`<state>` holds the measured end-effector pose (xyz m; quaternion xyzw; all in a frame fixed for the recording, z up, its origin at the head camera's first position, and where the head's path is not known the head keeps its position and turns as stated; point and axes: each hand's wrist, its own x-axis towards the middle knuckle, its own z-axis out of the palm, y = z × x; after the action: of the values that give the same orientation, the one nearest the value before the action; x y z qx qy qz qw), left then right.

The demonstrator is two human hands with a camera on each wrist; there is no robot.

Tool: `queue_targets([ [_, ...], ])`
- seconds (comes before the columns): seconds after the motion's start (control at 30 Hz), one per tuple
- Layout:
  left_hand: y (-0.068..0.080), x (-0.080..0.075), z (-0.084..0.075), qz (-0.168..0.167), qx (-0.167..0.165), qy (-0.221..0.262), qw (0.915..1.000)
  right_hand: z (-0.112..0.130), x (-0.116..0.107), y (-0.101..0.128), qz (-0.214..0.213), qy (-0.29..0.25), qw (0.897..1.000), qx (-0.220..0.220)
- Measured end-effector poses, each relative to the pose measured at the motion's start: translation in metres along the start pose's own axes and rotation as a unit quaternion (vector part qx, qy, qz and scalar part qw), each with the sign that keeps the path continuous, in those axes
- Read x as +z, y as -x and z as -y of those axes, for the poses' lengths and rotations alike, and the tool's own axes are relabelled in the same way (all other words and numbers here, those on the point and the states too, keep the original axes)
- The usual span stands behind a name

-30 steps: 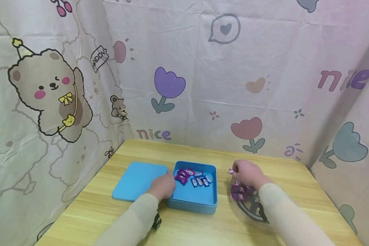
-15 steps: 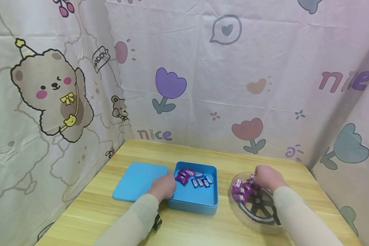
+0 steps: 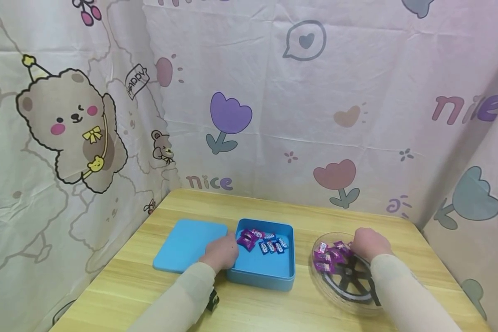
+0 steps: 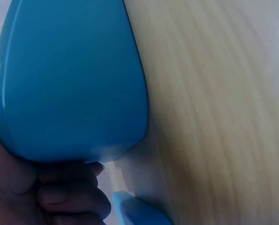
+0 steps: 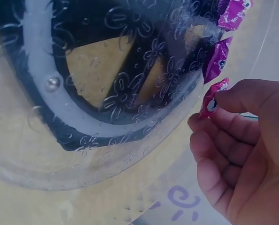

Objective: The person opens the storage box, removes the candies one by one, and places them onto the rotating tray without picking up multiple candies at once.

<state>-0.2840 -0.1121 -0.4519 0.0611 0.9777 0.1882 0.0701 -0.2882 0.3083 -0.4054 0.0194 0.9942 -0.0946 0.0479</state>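
Right hand (image 5: 242, 150) pinches one pink-purple candy (image 5: 212, 98) at the clear bowl (image 3: 329, 294)'s rim — long axis slanting, upper end leaning right in the right wrist view. Left hand (image 3: 221, 251) grips the blue box (image 3: 260, 263)'s side. One bowl, one box, one blue lid (image 3: 186, 246) on desk (image 3: 269, 316); other candies (image 3: 248, 239) overlap — exact count unclear.

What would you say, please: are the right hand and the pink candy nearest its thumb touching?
Touching. The right wrist view shows the right hand pinching the pink candy, its thumb lapping over the wrapper's edge.
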Motion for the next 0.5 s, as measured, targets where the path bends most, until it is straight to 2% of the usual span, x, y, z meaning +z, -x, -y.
queue_targets([
  [0.5, 0.0003, 0.0006, 0.0001, -0.001, 0.003, -0.011, 0.9999, -0.0045, 0.0043, -0.0055, -0.011, 0.0, 1.0, 0.004],
])
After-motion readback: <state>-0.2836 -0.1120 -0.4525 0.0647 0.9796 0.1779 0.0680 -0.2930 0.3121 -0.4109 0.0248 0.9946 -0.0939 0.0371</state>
